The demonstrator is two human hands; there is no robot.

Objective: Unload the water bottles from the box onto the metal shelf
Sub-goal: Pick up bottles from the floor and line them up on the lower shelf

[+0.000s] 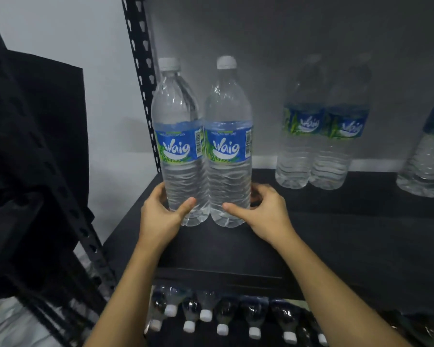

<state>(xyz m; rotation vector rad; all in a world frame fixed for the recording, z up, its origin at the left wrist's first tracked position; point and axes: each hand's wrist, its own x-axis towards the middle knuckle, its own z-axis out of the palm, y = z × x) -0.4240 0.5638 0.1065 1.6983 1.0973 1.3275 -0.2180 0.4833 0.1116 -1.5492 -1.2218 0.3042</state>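
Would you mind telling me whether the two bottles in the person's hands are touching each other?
Touching. The head view shows the left bottle and right bottle pressed side by side, with no gap at mid-height.

On the metal shelf, just right of the upright post, the left bottle and right bottle stand touching. The left hand grips the left bottle's base, the right hand the right bottle's. Further back and right stand 2 touching bottles, with 1 more bottle far right. A row of bottles sits on a lower level.
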